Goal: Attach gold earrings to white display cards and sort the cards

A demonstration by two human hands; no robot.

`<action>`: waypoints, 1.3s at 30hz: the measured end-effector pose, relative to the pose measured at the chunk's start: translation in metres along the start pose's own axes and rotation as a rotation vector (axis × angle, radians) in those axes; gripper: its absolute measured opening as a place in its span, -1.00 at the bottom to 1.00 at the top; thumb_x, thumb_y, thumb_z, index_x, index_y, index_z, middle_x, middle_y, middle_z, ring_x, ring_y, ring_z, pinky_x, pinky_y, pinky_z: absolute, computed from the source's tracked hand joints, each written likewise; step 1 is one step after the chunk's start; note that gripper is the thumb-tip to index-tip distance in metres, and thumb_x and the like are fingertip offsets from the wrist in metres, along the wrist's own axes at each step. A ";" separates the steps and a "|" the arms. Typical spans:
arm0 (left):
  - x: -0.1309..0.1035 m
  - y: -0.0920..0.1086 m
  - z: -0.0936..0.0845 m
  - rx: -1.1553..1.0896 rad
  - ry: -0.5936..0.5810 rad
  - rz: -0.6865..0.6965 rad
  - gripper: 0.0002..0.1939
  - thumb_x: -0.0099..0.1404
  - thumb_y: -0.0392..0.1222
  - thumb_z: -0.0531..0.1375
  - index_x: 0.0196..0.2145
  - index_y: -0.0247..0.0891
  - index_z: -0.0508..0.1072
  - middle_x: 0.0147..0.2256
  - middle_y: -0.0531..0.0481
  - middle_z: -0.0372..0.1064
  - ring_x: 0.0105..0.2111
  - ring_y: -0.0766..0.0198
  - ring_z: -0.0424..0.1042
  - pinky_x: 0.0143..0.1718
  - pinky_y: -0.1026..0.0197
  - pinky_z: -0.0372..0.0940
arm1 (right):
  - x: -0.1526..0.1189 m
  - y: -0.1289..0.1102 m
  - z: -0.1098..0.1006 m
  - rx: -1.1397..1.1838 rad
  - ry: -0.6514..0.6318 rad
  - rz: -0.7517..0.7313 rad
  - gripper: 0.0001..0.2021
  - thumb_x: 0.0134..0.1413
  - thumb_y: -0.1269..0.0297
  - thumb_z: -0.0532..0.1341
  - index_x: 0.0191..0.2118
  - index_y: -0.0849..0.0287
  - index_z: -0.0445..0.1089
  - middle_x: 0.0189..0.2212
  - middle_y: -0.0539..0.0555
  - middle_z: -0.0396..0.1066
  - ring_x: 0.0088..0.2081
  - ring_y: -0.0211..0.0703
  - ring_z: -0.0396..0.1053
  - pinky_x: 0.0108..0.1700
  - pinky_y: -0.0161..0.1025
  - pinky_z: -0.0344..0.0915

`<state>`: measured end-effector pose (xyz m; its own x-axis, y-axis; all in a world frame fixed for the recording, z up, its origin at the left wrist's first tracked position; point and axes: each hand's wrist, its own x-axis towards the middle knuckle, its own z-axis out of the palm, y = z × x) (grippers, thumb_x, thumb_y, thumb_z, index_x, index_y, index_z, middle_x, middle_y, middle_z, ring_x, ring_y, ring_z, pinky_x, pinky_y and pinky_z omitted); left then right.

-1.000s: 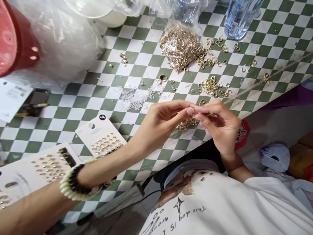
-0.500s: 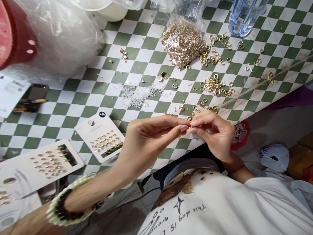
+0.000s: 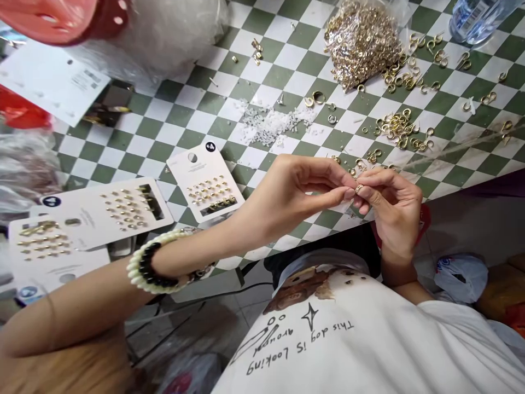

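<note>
As the view swings and the tabletop point(image 3: 270, 22) slides rightward in sight, a gold piece point(image 3: 359, 188) shows more plainly than half a second ago; handling of this one bit, I judge, carries on. My right hand point(image 3: 396, 210) has thumb and forefinger pinched around it, fingers nearly together. My left hand point(image 3: 287, 200) comes in from the left, fingers a narrow gap apart; whether they grip too, I can't tell. We're up at the near edge, loose rings point(image 3: 397, 128) just beyond, on the far side.
</note>
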<state>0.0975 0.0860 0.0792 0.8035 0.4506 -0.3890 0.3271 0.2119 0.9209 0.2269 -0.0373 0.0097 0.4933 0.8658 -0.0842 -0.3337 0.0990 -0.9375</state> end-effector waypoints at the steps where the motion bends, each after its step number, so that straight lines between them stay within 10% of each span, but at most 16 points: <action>1: 0.000 -0.001 0.000 0.009 0.002 0.003 -0.94 0.32 -0.27 0.28 -0.30 -0.33 0.54 -0.31 -0.04 0.61 -0.28 0.29 0.62 -0.16 0.34 0.53 | 0.000 0.000 0.000 0.001 -0.002 -0.003 -0.93 0.12 0.38 0.44 -0.28 0.11 0.58 -0.28 -0.05 0.51 -0.48 -0.44 0.46 -0.52 -0.52 0.41; 22: 0.010 -0.005 -0.013 0.341 -0.133 0.174 -0.92 0.31 -0.23 0.22 -0.35 -0.21 0.50 -0.39 0.01 0.59 -0.42 0.34 0.54 -0.30 0.34 0.46 | -0.002 -0.005 -0.003 -0.066 -0.038 0.063 -0.92 0.09 0.46 0.44 -0.31 0.17 0.58 -0.32 -0.05 0.54 -0.52 -0.43 0.47 -0.51 -0.50 0.46; 39: 0.007 -0.016 -0.006 0.354 -0.015 0.174 -0.90 0.30 -0.19 0.18 -0.35 -0.22 0.47 -0.41 0.01 0.54 -0.37 0.31 0.53 -0.27 0.30 0.45 | -0.002 -0.003 0.001 -0.170 0.021 0.020 -0.94 0.13 0.38 0.43 -0.31 0.16 0.56 -0.33 -0.05 0.54 -0.51 -0.41 0.48 -0.48 -0.48 0.48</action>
<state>0.0952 0.0908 0.0614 0.8684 0.4402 -0.2282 0.3344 -0.1802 0.9250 0.2264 -0.0385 0.0134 0.5052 0.8561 -0.1088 -0.2040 -0.0041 -0.9790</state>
